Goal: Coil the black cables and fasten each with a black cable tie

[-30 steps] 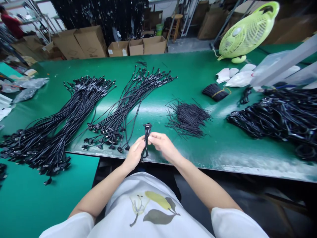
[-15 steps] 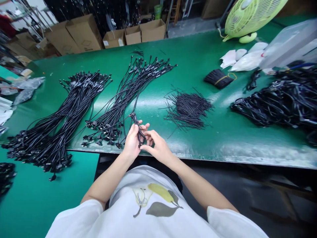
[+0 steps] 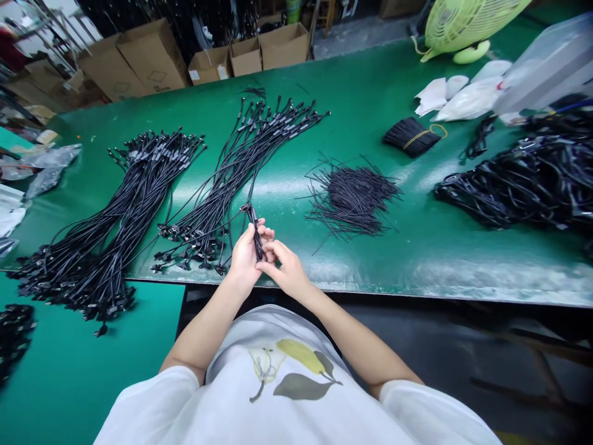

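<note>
A black cable (image 3: 258, 242), folded into a narrow bundle, lies in my left hand (image 3: 245, 254), whose thumb and fingers close around it. My right hand (image 3: 285, 267) pinches the lower part of the same bundle from the right, thumb and fingers drawn together. One connector of the folded cable pokes out above my left fingers. Just left of my hands lies a spread of straight black cables (image 3: 231, 173) with connectors at both ends. To the right of my hands is a loose heap of short black ties (image 3: 356, 196).
A larger cable pile (image 3: 139, 198) lies at the left. Farther right are a banded bunch of ties (image 3: 411, 136), a heap of coiled cables (image 3: 523, 182) and a green fan (image 3: 467, 25). Cardboard boxes (image 3: 208, 65) stand beyond the table's (image 3: 370, 272) far edge.
The folded cable has become a slimmer, tighter bundle. My right hand has drawn in slightly toward my left. The whole view has shifted a little.
</note>
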### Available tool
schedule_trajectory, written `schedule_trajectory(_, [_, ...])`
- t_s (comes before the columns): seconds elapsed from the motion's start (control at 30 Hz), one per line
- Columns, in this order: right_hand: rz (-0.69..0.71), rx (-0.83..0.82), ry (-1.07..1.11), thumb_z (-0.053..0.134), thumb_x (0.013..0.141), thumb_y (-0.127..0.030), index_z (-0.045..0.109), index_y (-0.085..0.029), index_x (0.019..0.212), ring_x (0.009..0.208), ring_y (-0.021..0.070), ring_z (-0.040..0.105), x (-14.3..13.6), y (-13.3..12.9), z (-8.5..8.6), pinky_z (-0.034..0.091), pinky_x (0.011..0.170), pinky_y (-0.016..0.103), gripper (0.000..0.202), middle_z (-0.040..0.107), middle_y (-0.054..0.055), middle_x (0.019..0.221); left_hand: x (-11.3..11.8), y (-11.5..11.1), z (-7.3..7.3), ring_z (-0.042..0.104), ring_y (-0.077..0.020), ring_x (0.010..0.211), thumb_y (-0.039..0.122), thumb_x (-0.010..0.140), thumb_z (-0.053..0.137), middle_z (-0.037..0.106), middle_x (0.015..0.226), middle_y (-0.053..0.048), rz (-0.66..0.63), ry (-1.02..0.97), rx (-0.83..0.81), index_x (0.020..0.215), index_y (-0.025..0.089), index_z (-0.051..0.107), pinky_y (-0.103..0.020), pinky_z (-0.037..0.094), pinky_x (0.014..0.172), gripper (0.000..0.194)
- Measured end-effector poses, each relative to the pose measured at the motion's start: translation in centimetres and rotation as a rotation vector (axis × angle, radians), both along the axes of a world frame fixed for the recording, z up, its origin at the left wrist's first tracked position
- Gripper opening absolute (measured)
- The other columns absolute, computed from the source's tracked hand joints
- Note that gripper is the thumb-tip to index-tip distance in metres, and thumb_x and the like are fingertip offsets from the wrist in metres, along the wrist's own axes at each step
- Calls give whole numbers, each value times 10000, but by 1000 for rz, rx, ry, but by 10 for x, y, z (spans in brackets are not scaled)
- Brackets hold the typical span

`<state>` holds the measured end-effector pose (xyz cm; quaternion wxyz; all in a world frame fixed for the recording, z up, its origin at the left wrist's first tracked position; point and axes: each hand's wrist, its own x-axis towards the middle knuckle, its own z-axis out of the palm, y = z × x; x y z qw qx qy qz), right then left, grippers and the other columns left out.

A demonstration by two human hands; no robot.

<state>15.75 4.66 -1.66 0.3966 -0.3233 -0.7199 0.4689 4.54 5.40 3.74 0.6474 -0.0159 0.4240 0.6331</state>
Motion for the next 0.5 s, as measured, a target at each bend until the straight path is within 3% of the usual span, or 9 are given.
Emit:
schedule_trajectory(0.17, [98, -208, 130, 721, 754, -416, 575, -201, 1026, 690, 120, 449, -7, 2, -3, 408, 656, 259, 377, 481, 3, 860, -1, 2, -1, 675, -96, 716, 245, 955, 504, 620, 693, 11, 77, 62, 43, 832, 138, 599, -198, 507, 731, 188])
schedule_trajectory(0.27, [100, -360, 296, 733, 731, -403, 613, -199, 959, 686, 112, 429, -10, 2, -2, 384, 636, 244, 328, 462, -8, 815, 1, 1, 0, 693, -120, 750, 258, 967, 477, 645, 728, -6, 101, 106, 140, 797, 138, 588, -241, 522, 787, 237])
schedule_trajectory(0.4, [143, -517, 425, 712, 747, -367, 567, -199, 905, 585, 84, 372, -13, -1, 1, 323, 569, 221, 272, 410, -58, 660, -1, 7, 2, 620, -65, 564, 228, 997, 397, 576, 607, 20, 62, -16, 103, 744, 110, 578, -290, 526, 877, 333])
schedule_trajectory(0.5, [118, -533, 399, 718, 729, -356, 534, -194, 914, 556, 74, 373, -18, -3, 3, 307, 547, 217, 308, 411, -72, 634, -4, 18, 4, 561, -34, 498, 201, 1001, 386, 524, 565, 46, 91, -81, 54, 810, 94, 603, -259, 529, 867, 308])
